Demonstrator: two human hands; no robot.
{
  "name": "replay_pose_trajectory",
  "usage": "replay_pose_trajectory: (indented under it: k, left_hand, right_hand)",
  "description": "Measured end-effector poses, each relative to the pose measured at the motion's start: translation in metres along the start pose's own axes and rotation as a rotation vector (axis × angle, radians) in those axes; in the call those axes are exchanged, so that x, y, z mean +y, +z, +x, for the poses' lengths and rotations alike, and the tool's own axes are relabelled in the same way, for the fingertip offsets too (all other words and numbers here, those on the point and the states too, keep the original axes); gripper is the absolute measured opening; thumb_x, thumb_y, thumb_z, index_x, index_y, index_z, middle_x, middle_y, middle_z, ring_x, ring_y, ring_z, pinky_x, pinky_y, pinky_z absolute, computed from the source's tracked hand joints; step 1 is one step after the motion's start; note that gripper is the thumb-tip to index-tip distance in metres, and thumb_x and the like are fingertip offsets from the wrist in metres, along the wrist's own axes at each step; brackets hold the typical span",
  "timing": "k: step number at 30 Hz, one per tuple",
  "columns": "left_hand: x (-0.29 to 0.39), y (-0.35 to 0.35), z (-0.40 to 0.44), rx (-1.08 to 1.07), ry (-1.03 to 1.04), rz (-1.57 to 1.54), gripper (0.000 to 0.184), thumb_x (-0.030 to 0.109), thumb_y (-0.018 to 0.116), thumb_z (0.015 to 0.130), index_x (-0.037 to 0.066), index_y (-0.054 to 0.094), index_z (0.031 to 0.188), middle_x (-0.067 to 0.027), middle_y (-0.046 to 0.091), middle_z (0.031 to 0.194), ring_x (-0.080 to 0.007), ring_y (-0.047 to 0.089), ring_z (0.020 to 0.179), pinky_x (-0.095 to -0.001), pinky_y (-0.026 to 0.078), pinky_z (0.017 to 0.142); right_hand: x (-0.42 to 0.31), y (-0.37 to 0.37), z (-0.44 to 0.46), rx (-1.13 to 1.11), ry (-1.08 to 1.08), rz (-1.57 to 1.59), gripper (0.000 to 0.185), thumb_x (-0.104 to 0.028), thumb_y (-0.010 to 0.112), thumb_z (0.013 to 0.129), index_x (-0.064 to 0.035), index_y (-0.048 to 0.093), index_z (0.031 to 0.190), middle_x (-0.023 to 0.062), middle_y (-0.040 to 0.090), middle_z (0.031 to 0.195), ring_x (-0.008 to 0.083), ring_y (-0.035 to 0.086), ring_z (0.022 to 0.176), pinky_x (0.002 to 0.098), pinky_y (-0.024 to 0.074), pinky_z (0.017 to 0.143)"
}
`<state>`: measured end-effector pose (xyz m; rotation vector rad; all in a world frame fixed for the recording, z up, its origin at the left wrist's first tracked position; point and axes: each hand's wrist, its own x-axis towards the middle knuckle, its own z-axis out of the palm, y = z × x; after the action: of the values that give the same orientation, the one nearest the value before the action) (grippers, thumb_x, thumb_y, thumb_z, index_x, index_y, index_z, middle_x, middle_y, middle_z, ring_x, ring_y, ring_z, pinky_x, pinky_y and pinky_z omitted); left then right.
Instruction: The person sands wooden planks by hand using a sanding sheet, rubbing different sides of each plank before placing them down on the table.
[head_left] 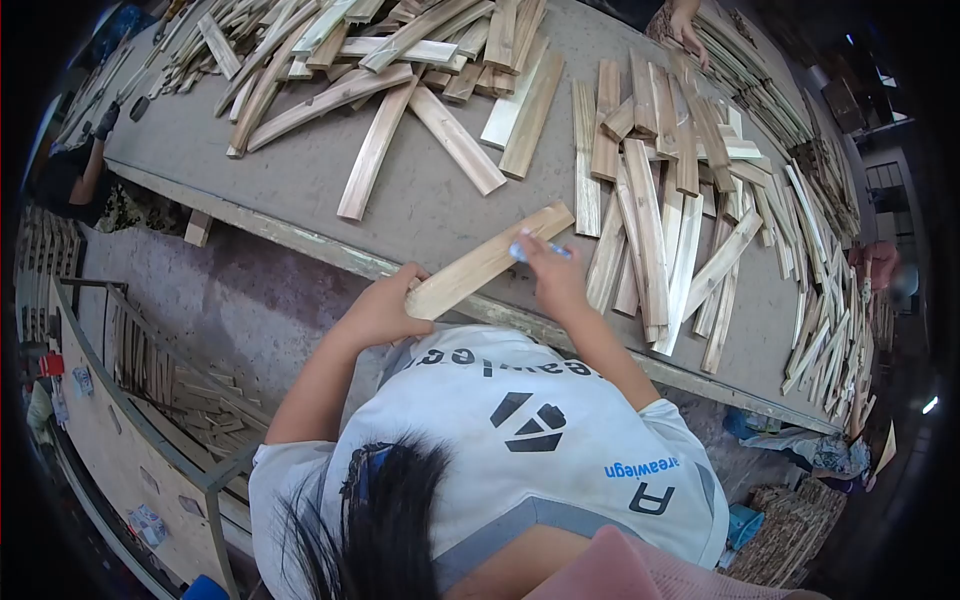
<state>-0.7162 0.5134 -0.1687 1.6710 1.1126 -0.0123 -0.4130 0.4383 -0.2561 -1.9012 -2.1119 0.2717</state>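
My left hand grips the near end of a pale wooden slat, which slants up to the right over the table's front edge. In my right hand is a small blue and white object, held against the slat near its far end; what it is I cannot make out. To the right of my right hand lie many loose slats in overlapping heaps. Beyond the held slat, two slats lie apart from the upper pile.
The grey table has a worn wooden front edge. Another person's hand is at the far side, and a gloved hand at the far left. A wooden-sided bin stands at the lower left.
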Motion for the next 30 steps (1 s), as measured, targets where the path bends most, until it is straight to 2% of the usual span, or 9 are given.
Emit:
replay_pose_trajectory:
  k: [3, 6, 8, 12, 15, 19, 23, 27, 30]
  left_hand:
    - [-0.003, -0.004, 0.004, -0.051, -0.06, -0.084, 0.066, 0.017, 0.084, 0.061, 0.0, 0.054, 0.118, -0.0175, 0.07, 0.09, -0.0278, 0.071, 0.075, -0.0358, 0.055, 0.069]
    - [-0.033, 0.001, 0.013, -0.047, 0.156, -0.17, 0.054, 0.017, 0.079, 0.072, -0.001, 0.054, 0.117, -0.0164, 0.07, 0.089, -0.0293, 0.07, 0.073, -0.0351, 0.057, 0.067]
    - [-0.028, -0.007, 0.011, -0.453, -0.189, -0.682, 0.037, 0.025, 0.061, 0.091, -0.002, 0.055, 0.116, -0.0174, 0.07, 0.086, -0.0289, 0.07, 0.07, -0.0348, 0.058, 0.065]
    - [-0.035, -0.003, 0.013, -0.446, -0.283, -0.953, 0.055, 0.044, 0.027, 0.106, -0.001, 0.059, 0.114, -0.0188, 0.069, 0.075, -0.0261, 0.072, 0.069, -0.0347, 0.059, 0.062]
    - [-0.03, -0.003, 0.011, -0.392, -0.232, -0.891, 0.067, 0.055, 0.023, 0.106, -0.001, 0.059, 0.114, -0.0182, 0.069, 0.075, -0.025, 0.07, 0.066, -0.0346, 0.058, 0.06]
    - [-0.017, 0.004, 0.004, -0.381, -0.195, -0.916, 0.081, 0.068, 0.019, 0.102, -0.001, 0.059, 0.116, -0.0156, 0.067, 0.075, -0.0228, 0.068, 0.062, -0.0338, 0.057, 0.058]
    - [-0.01, 0.004, -0.001, -0.316, -0.159, -0.895, 0.09, 0.076, 0.016, 0.097, -0.001, 0.058, 0.118, -0.0117, 0.063, 0.072, -0.0202, 0.066, 0.059, -0.033, 0.057, 0.057]
    - [-0.008, 0.008, -0.007, -0.297, -0.16, -0.914, 0.095, 0.08, 0.014, 0.095, -0.001, 0.057, 0.123, -0.0101, 0.062, 0.073, -0.019, 0.066, 0.059, -0.0323, 0.057, 0.056]
    - [-0.011, 0.007, -0.012, -0.31, -0.182, -0.888, 0.105, 0.085, 0.01, 0.089, 0.001, 0.049, 0.137, -0.0096, 0.063, 0.072, -0.0177, 0.065, 0.057, -0.0299, 0.053, 0.05]
  right_hand:
    - [-0.025, -0.014, -0.01, -0.124, -0.167, 0.088, 0.067, 0.008, 0.055, 0.081, -0.0118, 0.05, 0.144, 0.012, 0.06, 0.14, 0.0231, 0.059, 0.127, 0.0516, 0.0348, 0.106]
    - [0.036, -0.005, 0.003, 0.076, 0.093, 0.004, 0.072, 0.009, 0.047, 0.082, -0.017, 0.047, 0.149, 0.009, 0.063, 0.138, 0.0228, 0.063, 0.12, 0.0504, 0.035, 0.105]
    - [0.044, -0.014, 0.014, 0.161, 0.177, 0.056, 0.072, 0.009, 0.046, 0.082, -0.0169, 0.046, 0.149, 0.0089, 0.062, 0.139, 0.0221, 0.063, 0.121, 0.0497, 0.035, 0.104]
    - [0.001, 0.0, 0.012, 0.133, -0.128, 0.084, 0.076, 0.01, 0.044, 0.081, -0.0175, 0.044, 0.151, 0.0082, 0.059, 0.143, 0.019, 0.059, 0.128, 0.048, 0.0351, 0.104]
    - [-0.01, 0.004, 0.024, -0.008, -0.221, 0.114, 0.072, 0.009, 0.044, 0.083, -0.017, 0.046, 0.15, 0.0088, 0.059, 0.143, 0.0204, 0.058, 0.13, 0.049, 0.0354, 0.105]
    - [0.052, 0.005, 0.066, 0.017, 0.149, 0.046, 0.068, 0.009, 0.045, 0.085, -0.0183, 0.05, 0.147, 0.0102, 0.058, 0.142, 0.0242, 0.058, 0.129, 0.0504, 0.0347, 0.11]
    - [0.0, -0.008, 0.049, 0.039, -0.301, 0.119, 0.061, 0.005, 0.045, 0.089, -0.0154, 0.049, 0.147, 0.0128, 0.063, 0.135, 0.028, 0.062, 0.122, 0.0516, 0.0361, 0.107]
    - [0.073, 0.012, 0.077, 0.061, 0.08, 0.057, 0.075, 0.01, 0.045, 0.081, -0.0197, 0.048, 0.149, 0.0112, 0.065, 0.133, 0.0249, 0.064, 0.118, 0.0498, 0.0343, 0.11]
    - [0.01, 0.003, 0.056, 0.011, -0.172, 0.081, 0.072, 0.009, 0.042, 0.084, -0.0184, 0.045, 0.151, 0.0123, 0.062, 0.137, 0.0259, 0.062, 0.121, 0.0495, 0.0341, 0.11]
